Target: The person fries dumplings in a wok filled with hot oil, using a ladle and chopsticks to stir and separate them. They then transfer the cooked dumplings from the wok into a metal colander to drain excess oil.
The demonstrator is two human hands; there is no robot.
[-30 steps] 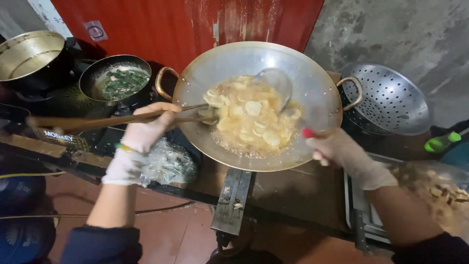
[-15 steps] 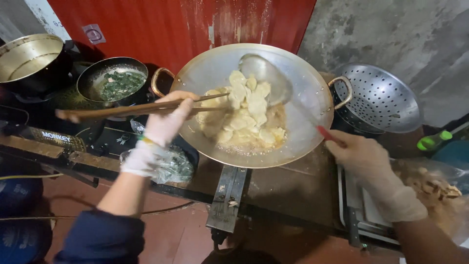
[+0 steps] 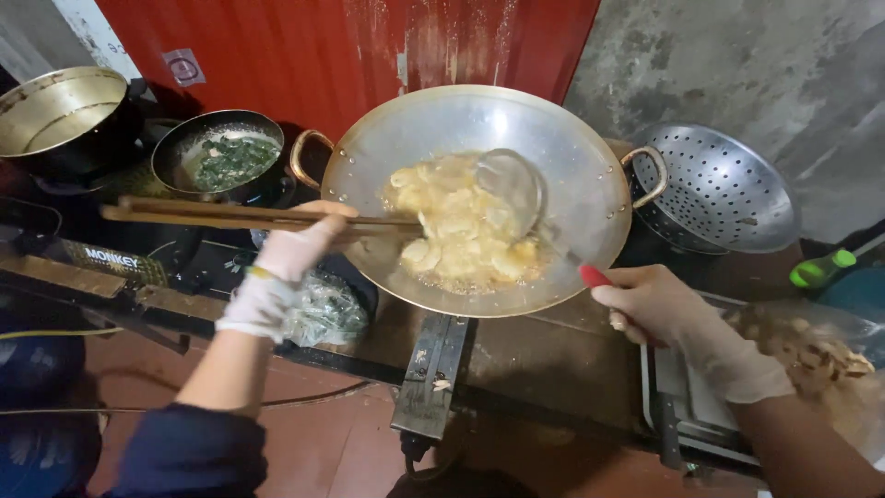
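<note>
**A:** ok so what's each hand doing here?

**B:** left hand (image 3: 293, 251), gloved, has its fingers pinched around a pair of long wooden chopsticks (image 3: 249, 217). They lie almost flat, and the tips reach over the rim of the big metal wok (image 3: 590, 175) into the pale fried slices (image 3: 456, 226).

**A:** and the right one?

**B:** right hand (image 3: 664, 304), also gloved, has its fingers wrapped tight around the red handle of a metal ladle (image 3: 510, 184). The ladle bowl sits on top of the slices, a bit right of the wok's middle.

**A:** where's the wok sitting?

**B:** on the dark counter (image 3: 544, 355), tilted toward the camera, with oil pooling under the slices. Can't tell what's under it.

**A:** anything else around?

**B:** a small dark pan of greens (image 3: 226, 157) just left of the wok, a big brass-coloured pot (image 3: 60, 111) further left, a steel colander (image 3: 719, 189) touching the wok's right handle, and a crumpled plastic bag (image 3: 327, 309) below the left wrist.
</note>
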